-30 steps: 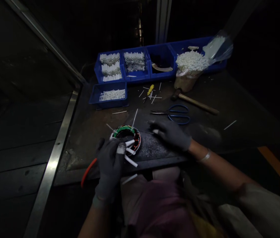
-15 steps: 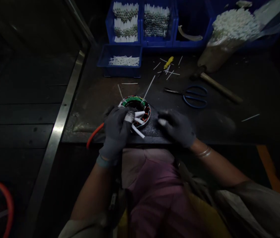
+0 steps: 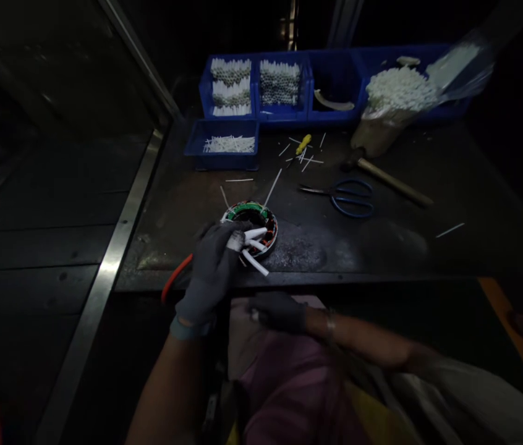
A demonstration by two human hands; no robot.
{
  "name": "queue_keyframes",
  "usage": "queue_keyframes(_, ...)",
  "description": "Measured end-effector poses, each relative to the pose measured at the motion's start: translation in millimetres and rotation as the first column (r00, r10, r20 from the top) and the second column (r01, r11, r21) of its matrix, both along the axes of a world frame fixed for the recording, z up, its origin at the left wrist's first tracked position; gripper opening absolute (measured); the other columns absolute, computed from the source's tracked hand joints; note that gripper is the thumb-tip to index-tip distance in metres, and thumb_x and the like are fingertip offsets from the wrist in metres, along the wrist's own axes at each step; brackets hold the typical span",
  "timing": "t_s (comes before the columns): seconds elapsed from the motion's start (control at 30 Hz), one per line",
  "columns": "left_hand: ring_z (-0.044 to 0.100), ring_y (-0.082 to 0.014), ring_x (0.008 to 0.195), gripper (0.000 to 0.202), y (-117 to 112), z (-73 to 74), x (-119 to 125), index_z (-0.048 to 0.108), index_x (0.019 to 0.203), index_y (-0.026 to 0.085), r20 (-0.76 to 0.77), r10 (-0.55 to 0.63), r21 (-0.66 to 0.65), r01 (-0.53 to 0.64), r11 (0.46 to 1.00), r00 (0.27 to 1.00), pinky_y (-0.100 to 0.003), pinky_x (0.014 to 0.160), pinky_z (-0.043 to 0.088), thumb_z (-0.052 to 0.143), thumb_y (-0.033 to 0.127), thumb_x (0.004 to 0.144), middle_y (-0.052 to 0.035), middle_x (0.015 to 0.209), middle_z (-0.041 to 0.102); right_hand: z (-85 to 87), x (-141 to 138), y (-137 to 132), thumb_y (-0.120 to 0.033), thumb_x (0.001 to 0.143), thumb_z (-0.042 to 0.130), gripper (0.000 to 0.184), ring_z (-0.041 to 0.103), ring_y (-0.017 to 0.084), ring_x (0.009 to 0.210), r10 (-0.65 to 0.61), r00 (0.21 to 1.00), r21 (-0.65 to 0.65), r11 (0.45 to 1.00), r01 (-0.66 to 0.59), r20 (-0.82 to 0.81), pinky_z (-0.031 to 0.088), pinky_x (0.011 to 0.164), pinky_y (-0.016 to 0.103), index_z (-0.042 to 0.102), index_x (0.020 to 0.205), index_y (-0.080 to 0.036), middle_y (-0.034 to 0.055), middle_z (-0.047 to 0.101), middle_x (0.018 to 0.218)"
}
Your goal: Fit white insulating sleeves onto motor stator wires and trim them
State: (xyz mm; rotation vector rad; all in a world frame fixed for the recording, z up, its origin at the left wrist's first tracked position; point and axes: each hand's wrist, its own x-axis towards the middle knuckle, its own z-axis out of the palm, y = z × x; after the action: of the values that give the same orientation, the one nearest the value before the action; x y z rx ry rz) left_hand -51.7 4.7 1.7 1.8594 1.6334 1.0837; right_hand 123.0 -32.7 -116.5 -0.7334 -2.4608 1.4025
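A ring-shaped motor stator [image 3: 269,238] with green insulation and dark windings lies near the table's front edge. My left hand [image 3: 215,259], in a grey glove, is closed on its near left side, thumb beside the sleeves. Several white sleeves [image 3: 256,262] stick out to the right from by that thumb. Two thin white ties [image 3: 273,187] rise from the far side of the ring. My right hand [image 3: 280,311], also gloved, is over my lap, below the table edge and apart from the stator. Motion smears its fingers, so whether they hold anything does not show.
Blue bins [image 3: 282,111] of white tubes line the back, with a blue tray [image 3: 227,162] of thin white strips in front. Scissors [image 3: 352,199], a hammer [image 3: 394,182] and a yellow-handled tool [image 3: 303,144] lie to the right. A red hose [image 3: 175,277] curves at left.
My right hand has moved from the table beside the stator down and left to over my lap. My left hand stays on the stator. The view has tilted up.
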Motion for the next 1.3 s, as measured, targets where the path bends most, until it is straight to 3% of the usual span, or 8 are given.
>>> queue_keyframes(0.07, 0.063, -0.0255, 0.124, 0.034, -2, 3.4, -8, 0.068, 0.129, 0.025, 0.097, -0.065, -0.072, 0.072, 0.995, 0.993, -0.048, 0.111, 0.047, 0.047, 0.038, 0.104, -0.0083, 0.132, 0.070, 26.1, 17, -5, -0.025, 0.095, 0.069, 0.013, 0.074, 0.016, 0.090, -0.062, 0.983, -0.004, 0.998, 0.062, -0.172, 0.059, 0.082, 0.026, 0.073, 0.104, -0.018, 0.0052, 0.078, 0.100)
queue_keyframes(0.17, 0.058, -0.0285, 0.135, 0.039, -3, 7.8, -21, 0.064, 0.136, 0.027, 0.228, -0.116, -0.185, 0.160, 0.970, 0.967, -0.050, 0.114, 0.048, 0.048, 0.044, 0.104, -0.0084, 0.142, 0.065, 73.8, 44, -3, -0.024, 0.097, 0.066, 0.014, 0.076, 0.016, 0.095, -0.258, 0.818, 0.005, 0.953, 0.303, -0.514, 0.060, 0.085, 0.026, 0.073, 0.109, -0.022, 0.0045, 0.079, 0.103)
queue_keyframes(0.23, 0.057, -0.0303, 0.136, 0.040, -2, 10.2, -28, 0.066, 0.134, 0.028, 0.296, -0.123, -0.219, 0.192, 0.957, 0.947, -0.049, 0.112, 0.051, 0.052, 0.048, 0.102, -0.0084, 0.140, 0.067, 98.0, 53, 5, -0.020, 0.098, 0.064, 0.015, 0.076, 0.016, 0.100, -0.292, 0.751, 0.101, 0.898, 0.429, -0.592, 0.061, 0.088, 0.025, 0.074, 0.109, -0.023, 0.0045, 0.080, 0.104)
queue_keyframes(0.3, 0.059, -0.0311, 0.135, 0.042, -1, 11.8, -32, 0.067, 0.133, 0.028, 0.336, -0.128, -0.221, 0.210, 0.952, 0.933, -0.049, 0.110, 0.052, 0.055, 0.051, 0.100, -0.0084, 0.137, 0.069, 108.4, 50, 14, -0.020, 0.099, 0.064, 0.014, 0.076, 0.016, 0.101, -0.244, 0.781, 0.253, 0.855, 0.453, -0.575, 0.061, 0.087, 0.024, 0.075, 0.107, -0.022, 0.0065, 0.080, 0.105)
queue_keyframes(0.53, 0.060, -0.0312, 0.133, 0.050, 2, 12.8, -34, 0.064, 0.137, 0.025, 0.343, -0.136, -0.194, 0.212, 0.958, 0.929, -0.050, 0.114, 0.050, 0.052, 0.056, 0.100, -0.0101, 0.139, 0.068, 84.6, 21, 24, -0.016, 0.097, 0.063, 0.030, 0.073, 0.019, 0.109, -0.184, 0.803, 0.354, 0.826, 0.439, -0.566, 0.062, 0.093, 0.031, 0.072, 0.125, -0.022, 0.0092, 0.076, 0.118)
queue_keyframes(0.8, 0.060, -0.0297, 0.134, 0.044, 0, 15.2, -32, 0.063, 0.138, 0.027, 0.374, -0.160, -0.145, 0.229, 0.963, 0.913, -0.050, 0.117, 0.048, 0.051, 0.048, 0.102, -0.0065, 0.144, 0.065, 91.3, 28, 19, -0.016, 0.099, 0.058, 0.027, 0.075, 0.018, 0.106, -0.176, 0.842, 0.389, 0.826, 0.408, -0.510, 0.062, 0.087, 0.028, 0.072, 0.121, -0.022, 0.0099, 0.076, 0.119)
queue_keyframes(1.03, 0.059, -0.0290, 0.136, 0.041, -2, 15.5, -31, 0.063, 0.138, 0.028, 0.375, -0.171, -0.143, 0.239, 0.960, 0.911, -0.051, 0.120, 0.044, 0.050, 0.043, 0.103, -0.0059, 0.146, 0.063, 83.8, 20, 19, -0.018, 0.099, 0.059, 0.028, 0.073, 0.022, 0.103, -0.216, 0.939, 0.756, 0.558, 0.343, -0.266, 0.052, 0.080, 0.035, 0.070, 0.124, -0.024, 0.0089, 0.077, 0.118)
queue_keyframes(1.3, 0.057, -0.0305, 0.138, 0.049, 1, 17.8, -47, 0.057, 0.145, 0.029, 0.188, -0.325, -0.125, 0.351, 0.928, 0.927, -0.052, 0.116, 0.049, 0.053, 0.026, 0.097, -0.0063, 0.150, 0.059, 87.7, -1, 28, -0.034, 0.101, 0.061, 0.019, 0.068, 0.020, 0.081, -0.404, 0.879, 0.788, 0.441, 0.429, -0.253, 0.044, 0.073, 0.035, 0.076, 0.099, -0.024, 0.0069, 0.077, 0.094)
